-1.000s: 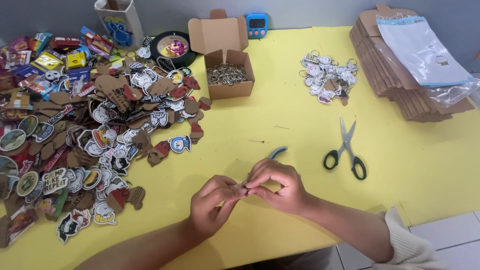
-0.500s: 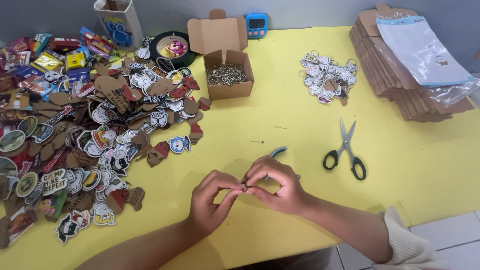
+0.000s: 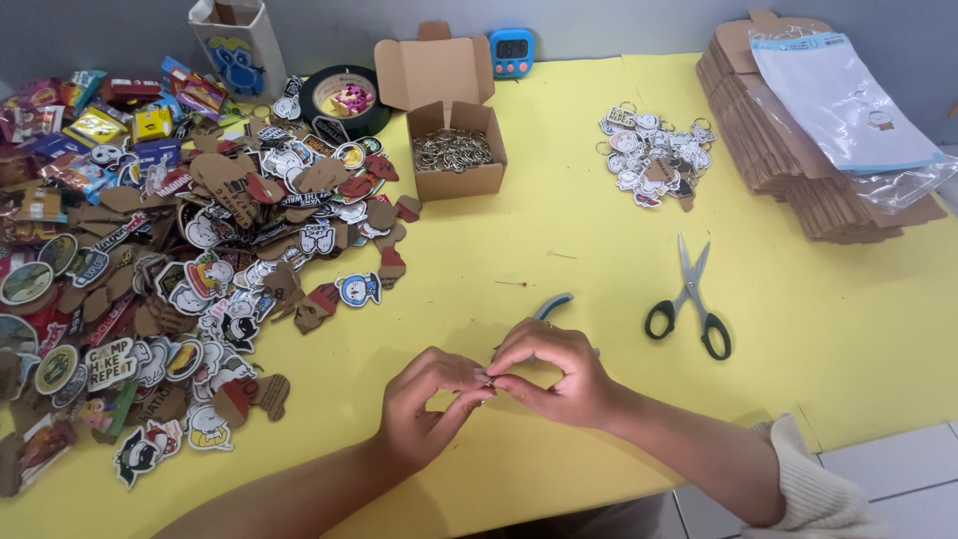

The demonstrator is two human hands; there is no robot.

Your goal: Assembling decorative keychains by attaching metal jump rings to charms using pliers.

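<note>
Left hand [image 3: 424, 404] and right hand [image 3: 554, 369] met fingertip to fingertip, both pinched a tiny ring [image 3: 488, 382] at six o'clock on the yellow table [image 3: 559, 230], scissors [image 3: 689, 299] at three o'clock, sticker pile [image 3: 200, 260] at nine.

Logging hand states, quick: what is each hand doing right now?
Left hand: fingers pinched shut on a small metal ring.
Right hand: fingers pinched shut on the same ring, tips meeting the left's.
</note>
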